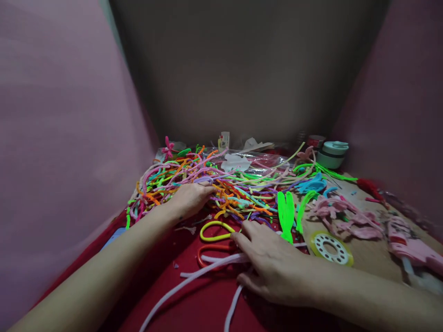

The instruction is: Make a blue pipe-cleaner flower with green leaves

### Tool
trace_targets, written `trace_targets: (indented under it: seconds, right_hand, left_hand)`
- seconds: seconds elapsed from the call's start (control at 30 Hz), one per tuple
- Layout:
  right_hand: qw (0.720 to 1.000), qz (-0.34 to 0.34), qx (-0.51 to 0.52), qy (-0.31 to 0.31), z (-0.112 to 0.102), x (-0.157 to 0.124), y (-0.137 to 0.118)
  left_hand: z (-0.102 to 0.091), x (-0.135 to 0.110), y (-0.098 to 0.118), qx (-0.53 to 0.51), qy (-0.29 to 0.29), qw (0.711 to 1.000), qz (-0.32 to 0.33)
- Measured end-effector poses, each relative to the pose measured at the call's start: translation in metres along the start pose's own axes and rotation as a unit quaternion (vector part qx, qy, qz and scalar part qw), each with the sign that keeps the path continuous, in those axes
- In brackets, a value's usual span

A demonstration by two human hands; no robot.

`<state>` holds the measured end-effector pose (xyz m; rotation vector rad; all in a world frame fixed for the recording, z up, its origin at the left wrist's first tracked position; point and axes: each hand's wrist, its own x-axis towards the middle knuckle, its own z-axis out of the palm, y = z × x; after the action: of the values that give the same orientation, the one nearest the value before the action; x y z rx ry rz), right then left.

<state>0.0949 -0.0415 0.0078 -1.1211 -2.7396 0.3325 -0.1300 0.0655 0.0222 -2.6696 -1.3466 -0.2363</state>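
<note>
A big heap of coloured pipe cleaners [228, 184] covers the back of the red cloth [204, 304]. My left hand [190, 199] lies palm down on the heap's left side, fingers curled into the strands. My right hand [273, 258] rests on the cloth, fingers bent over pale pink pipe cleaners [207, 269] that run toward me. Just left of its fingertips lie scissors with yellow and red handles [215, 237]. Folded neon green pipe cleaners [286, 214] lie just beyond the right hand.
A yellow tape roll [331, 248] and pink shaped pieces [342, 216] lie on the brown board at right. A pink glue gun [411, 244] sits at the far right. Round tins [332, 154] and a plastic bag [256, 159] stand at the back. Pink walls close in both sides.
</note>
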Motion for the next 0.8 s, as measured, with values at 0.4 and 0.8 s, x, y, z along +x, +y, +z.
trace_targets:
  seconds: [0.4,0.8]
  right_hand:
    - [0.987,-0.123,-0.103,0.016,0.008,-0.005,0.003]
    - [0.965,-0.047,-0.151,0.209,-0.016,0.024,-0.01]
  left_hand:
    - [0.005,-0.001,0.004,0.014,-0.016,1.0,0.011]
    - [0.003,-0.007,0.002,-0.077,-0.038,0.996,0.038]
